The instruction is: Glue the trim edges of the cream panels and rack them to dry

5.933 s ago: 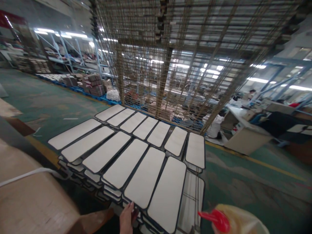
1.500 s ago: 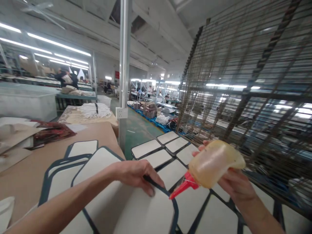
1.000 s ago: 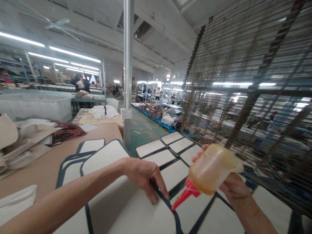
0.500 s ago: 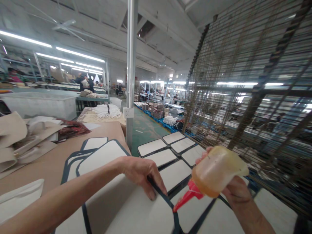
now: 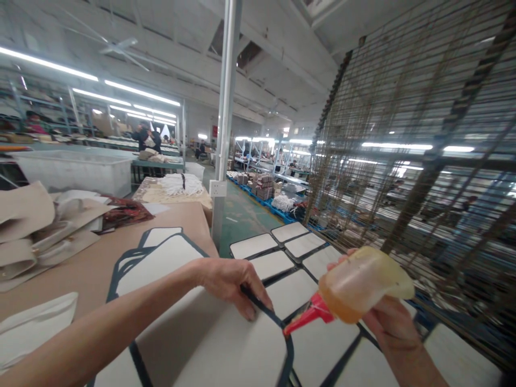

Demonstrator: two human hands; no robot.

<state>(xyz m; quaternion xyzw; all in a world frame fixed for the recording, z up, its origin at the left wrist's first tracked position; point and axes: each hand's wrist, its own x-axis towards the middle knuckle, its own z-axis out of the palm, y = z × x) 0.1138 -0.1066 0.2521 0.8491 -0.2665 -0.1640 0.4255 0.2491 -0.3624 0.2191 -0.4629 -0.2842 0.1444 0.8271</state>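
Observation:
My left hand (image 5: pixel 231 285) pinches the dark-edged rim of a cream panel (image 5: pixel 226 344), thumb on its pale face and fingers over the edge. In my right hand (image 5: pixel 389 322) is a squeeze bottle (image 5: pixel 355 285) of amber liquid, tipped so its red nozzle (image 5: pixel 308 314) points down to the left. The nozzle's tip meets the panel's dark border near the rounded corner. Under and beside this panel lie more cream panels with dark borders, some stacked to the left (image 5: pixel 161 258), others in rows to the right (image 5: pixel 272 266).
A brown-topped table (image 5: pixel 181 217) holds cream material pieces (image 5: pixel 30 231) and a reddish-brown bundle (image 5: pixel 127 212). Behind them stands a white plastic bin (image 5: pixel 76 169). A metal post (image 5: pixel 226 123) with a socket rises ahead. A tall wire rack (image 5: pixel 403 129) leans at right. People work farther back.
The nozzle tip has moved slightly up along the panel's dark border. My left hand keeps its pinch on the edge, and the whole view has shifted a little.

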